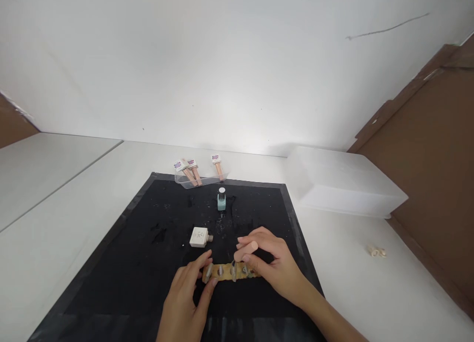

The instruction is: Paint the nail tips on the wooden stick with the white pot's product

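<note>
No text is legible, even on the white bottle (199, 237).

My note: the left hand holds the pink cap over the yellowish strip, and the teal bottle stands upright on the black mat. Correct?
No: the head view shows the right hand holding the pink cap over the yellowish strip. The teal bottle stands upright on the black mat.
</note>
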The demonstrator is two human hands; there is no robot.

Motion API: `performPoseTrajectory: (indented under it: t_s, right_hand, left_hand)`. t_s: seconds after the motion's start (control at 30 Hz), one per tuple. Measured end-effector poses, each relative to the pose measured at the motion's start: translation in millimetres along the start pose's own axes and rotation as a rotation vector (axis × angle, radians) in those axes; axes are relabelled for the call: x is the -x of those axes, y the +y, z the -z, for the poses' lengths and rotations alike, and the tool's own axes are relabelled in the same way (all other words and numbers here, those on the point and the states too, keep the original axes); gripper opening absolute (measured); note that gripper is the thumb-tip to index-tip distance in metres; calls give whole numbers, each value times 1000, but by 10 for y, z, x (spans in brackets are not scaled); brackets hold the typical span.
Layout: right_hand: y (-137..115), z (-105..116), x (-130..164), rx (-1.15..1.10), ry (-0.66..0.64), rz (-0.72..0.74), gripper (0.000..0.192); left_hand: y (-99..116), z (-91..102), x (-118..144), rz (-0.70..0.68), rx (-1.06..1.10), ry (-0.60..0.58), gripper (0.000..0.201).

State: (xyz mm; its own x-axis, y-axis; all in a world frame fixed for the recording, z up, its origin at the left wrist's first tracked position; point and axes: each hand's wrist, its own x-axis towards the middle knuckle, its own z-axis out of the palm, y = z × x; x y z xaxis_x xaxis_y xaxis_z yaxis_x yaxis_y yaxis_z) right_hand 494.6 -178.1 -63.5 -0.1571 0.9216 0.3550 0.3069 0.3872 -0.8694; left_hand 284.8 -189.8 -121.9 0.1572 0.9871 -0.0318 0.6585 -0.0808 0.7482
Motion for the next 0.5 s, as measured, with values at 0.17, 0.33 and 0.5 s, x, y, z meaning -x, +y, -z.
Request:
performPoseTrajectory:
  t_s: [0.17,0.33,0.5]
  right_hand:
    - [-1,15,-2,-30,-5,-32,14]
    - [5,23,-5,-11,-2,-64,14]
    - [15,34,-11,-56,16,-85,13]
  left_hand:
    - [-20,-19,-5,-11,-3,12,43]
    - [-40,-21,-12,-4,8,-9,44]
    - [-50,-21,0,-6,12,-18,44]
